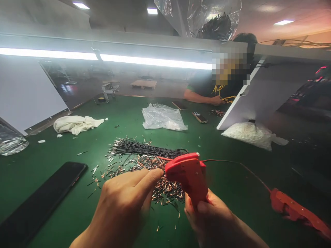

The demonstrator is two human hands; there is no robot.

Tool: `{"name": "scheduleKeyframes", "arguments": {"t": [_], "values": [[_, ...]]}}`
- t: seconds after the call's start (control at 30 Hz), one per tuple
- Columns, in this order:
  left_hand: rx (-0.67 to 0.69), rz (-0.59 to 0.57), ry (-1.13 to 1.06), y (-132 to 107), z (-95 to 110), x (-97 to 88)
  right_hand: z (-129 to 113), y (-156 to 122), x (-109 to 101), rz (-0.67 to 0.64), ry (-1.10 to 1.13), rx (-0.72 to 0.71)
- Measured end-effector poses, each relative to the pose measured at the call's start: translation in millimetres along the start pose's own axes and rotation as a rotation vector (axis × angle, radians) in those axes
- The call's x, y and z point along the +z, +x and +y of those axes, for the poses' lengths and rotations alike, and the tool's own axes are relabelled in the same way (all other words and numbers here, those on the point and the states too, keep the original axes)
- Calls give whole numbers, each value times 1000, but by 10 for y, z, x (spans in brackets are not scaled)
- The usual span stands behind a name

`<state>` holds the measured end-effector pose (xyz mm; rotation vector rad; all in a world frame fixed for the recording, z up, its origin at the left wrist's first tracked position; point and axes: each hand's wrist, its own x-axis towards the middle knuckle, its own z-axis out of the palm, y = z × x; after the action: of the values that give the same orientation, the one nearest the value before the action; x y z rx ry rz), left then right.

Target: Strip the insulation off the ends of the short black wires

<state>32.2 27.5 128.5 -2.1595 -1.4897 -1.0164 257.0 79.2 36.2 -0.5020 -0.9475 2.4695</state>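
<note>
My right hand (207, 213) is closed around the handle of a red pistol-shaped wire stripper (192, 175), its nose pointing left. My left hand (129, 196) is at that nose, thumb and fingers pressed together in a pinch; whatever they hold is hidden. Just beyond both hands lies a bundle of black wires (144, 147) with shiny bare ends at the left. A heap of short copper and black wire offcuts (168, 189) spreads beneath the stripper. Another red hand tool (297, 208) rests at the right, with a thin red wire (232, 162) running toward it.
A dark phone (49, 196) lies at the left. Behind are a crumpled white cloth (77, 124), a clear plastic bag (164, 117), a smaller phone (200, 117) and a filled bag (254, 134) against a slanted panel (269, 89). Across the green table (124, 110), a co-worker's hand (217, 100) holds a yellow tool.
</note>
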Motion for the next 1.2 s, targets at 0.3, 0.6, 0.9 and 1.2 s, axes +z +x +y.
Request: {"name": "scheduleKeyframes", "arguments": {"t": [0.3, 0.6, 0.9, 1.2], "values": [[-72, -11, -27, 9, 19, 25, 136, 109, -104, 83, 9, -75], [-118, 48, -56, 27, 50, 0, 75, 137, 16, -46, 79, -5], [-99, 37, -64, 42, 28, 32, 34, 123, 6, -55, 29, 71], [-43, -36, -45, 55, -19, -25, 4, 60, 60, -37, 16, 42]]}}
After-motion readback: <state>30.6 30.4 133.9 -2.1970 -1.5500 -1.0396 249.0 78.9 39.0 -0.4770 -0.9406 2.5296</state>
